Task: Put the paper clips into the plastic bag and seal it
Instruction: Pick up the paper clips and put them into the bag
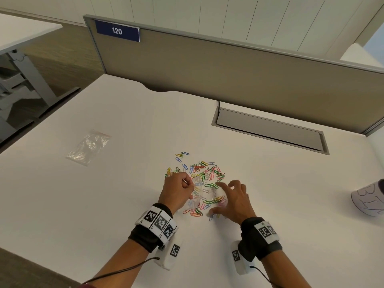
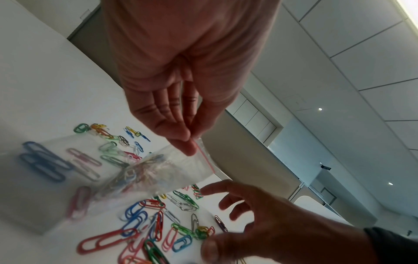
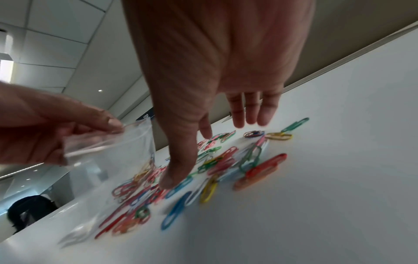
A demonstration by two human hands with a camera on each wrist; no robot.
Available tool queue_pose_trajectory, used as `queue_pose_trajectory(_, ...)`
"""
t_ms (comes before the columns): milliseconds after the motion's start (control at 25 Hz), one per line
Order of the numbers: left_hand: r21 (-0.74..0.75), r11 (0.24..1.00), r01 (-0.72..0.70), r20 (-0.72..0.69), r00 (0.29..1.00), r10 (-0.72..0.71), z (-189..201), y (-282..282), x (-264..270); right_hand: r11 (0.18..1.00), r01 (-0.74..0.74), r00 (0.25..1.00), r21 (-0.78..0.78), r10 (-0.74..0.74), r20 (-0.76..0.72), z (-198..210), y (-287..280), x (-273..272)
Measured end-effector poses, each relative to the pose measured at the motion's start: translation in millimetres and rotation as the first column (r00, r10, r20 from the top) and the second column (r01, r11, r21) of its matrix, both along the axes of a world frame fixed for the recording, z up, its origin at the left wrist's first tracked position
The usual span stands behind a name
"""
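Observation:
Several coloured paper clips [image 1: 204, 173] lie scattered on the white desk [image 1: 124, 194]. My left hand [image 1: 188, 191] pinches the top edge of a small clear plastic bag [image 1: 196, 197], which hangs down to the desk. In the left wrist view my left hand [image 2: 192, 142] grips the bag [image 2: 144, 171] at its red zip line. Clips show through the bag, and I cannot tell whether they are inside or behind it. My right hand [image 1: 216, 197] hovers with fingers spread over the near clips [image 3: 226, 164], its thumb [image 3: 172, 175] touching them.
A second clear bag [image 1: 89, 146] lies on the desk at the far left. A grey cable recess [image 1: 270, 132] sits at the back right before a beige partition [image 1: 228, 69]. A white object with dark scribbles [image 1: 369, 198] is at the right edge.

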State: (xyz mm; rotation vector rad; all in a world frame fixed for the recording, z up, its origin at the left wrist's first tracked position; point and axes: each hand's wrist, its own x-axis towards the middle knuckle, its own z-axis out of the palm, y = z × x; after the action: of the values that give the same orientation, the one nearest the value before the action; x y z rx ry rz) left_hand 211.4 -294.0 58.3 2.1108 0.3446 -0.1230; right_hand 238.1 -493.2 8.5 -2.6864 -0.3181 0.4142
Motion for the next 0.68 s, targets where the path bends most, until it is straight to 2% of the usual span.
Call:
queue_pose_trajectory(80,0.003,1.000,-0.005,0.002,1.000,0.005,0.0,1.4,0.1,0.998,-0.048,0.999,-0.046,0.047,-0.018,4.2,-1.3,16.4)
queue_pose_trajectory(200,-0.005,1.000,-0.003,0.002,1.000,0.003,-0.4,1.2,0.0,0.924,-0.328,0.940,-0.197,0.299,-0.165,3.0,0.0,35.5)
queue_pose_trajectory(280,0.002,1.000,0.001,-0.004,1.000,-0.001,0.8,0.8,-0.2,0.895,-0.398,0.912,-0.199,0.364,-0.189,1.0,2.5,40.7)
queue_pose_trajectory(480,0.008,1.000,0.005,-0.010,1.000,-0.005,1.0,1.2,2.1,0.963,-0.259,0.964,-0.073,0.262,0.044,-7.5,4.8,31.7)
queue_pose_trajectory(680,0.001,1.000,0.014,-0.015,1.000,-0.014,0.2,-0.9,2.3,0.976,-0.205,0.973,-0.073,0.211,0.091,-12.2,8.3,25.1)
